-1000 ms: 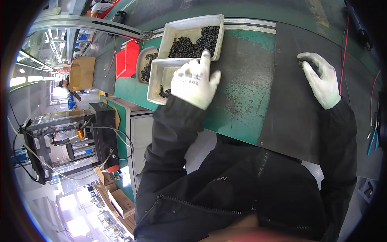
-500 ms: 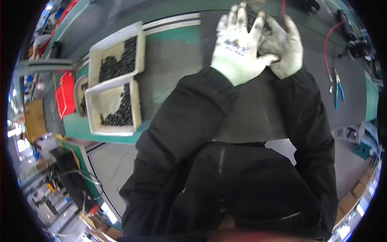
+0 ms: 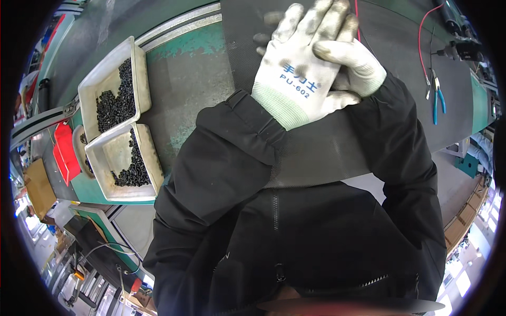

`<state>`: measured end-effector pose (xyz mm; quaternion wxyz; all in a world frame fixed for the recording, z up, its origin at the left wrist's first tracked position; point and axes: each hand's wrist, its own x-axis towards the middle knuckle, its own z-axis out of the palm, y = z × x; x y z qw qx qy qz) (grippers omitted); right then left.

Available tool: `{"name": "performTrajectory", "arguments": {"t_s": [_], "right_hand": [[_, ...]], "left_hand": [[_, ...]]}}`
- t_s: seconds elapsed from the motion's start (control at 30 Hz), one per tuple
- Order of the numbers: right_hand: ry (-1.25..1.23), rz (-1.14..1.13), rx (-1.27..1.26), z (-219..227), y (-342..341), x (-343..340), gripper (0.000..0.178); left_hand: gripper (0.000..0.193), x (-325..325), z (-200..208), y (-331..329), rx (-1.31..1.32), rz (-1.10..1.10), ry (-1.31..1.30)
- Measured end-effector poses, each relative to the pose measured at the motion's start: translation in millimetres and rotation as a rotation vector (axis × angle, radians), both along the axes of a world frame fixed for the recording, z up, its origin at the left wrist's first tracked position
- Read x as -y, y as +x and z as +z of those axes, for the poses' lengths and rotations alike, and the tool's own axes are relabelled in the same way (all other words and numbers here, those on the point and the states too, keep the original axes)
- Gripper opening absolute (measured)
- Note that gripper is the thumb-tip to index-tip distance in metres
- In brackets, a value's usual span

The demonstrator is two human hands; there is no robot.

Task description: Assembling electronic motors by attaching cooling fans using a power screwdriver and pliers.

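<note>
Green workbench (image 3: 195, 47) with dark textured mat (image 3: 316, 152) on top. Left hand (image 3: 300, 68) in white knit glove lies over gloved right hand (image 3: 353, 63), both on the mat; can't tell whether either holds anything. Two white rectangular trays (image 3: 113, 121) of small black parts sit well left. Blue-handled pliers (image 3: 437, 100) far right.

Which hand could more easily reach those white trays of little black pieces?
Probably the left hand: it lies over the right hand on the dark mat, and the white rectangular plastic trays of black pieces sit on the person's left side.
</note>
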<state>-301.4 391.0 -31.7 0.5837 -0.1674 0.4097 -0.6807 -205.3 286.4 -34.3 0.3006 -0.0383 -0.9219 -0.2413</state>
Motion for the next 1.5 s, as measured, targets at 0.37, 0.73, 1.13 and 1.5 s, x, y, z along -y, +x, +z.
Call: {"name": "performTrajectory", "arguments": {"t_s": [0.37, 0.73, 1.13, 1.5], "right_hand": [[-0.066, 0.145, 0.019, 8, -1, 2, 0.057], [-0.016, 0.122, -0.057, 9, 3, 3, 0.055], [-0.014, 0.113, -0.144, -1, 3, 7, 0.062], [0.076, 0.044, -0.092, -11, -3, 6, 0.054]], "left_hand": [[0.084, -4, -5, -4, -0.042, 0.073, -0.048], [0.087, -8, -2, 5, 0.050, 0.118, -0.085], [0.090, -8, -3, 8, 0.121, 0.144, -0.101], [0.094, -9, -4, 6, 0.150, 0.156, -0.114]]}}
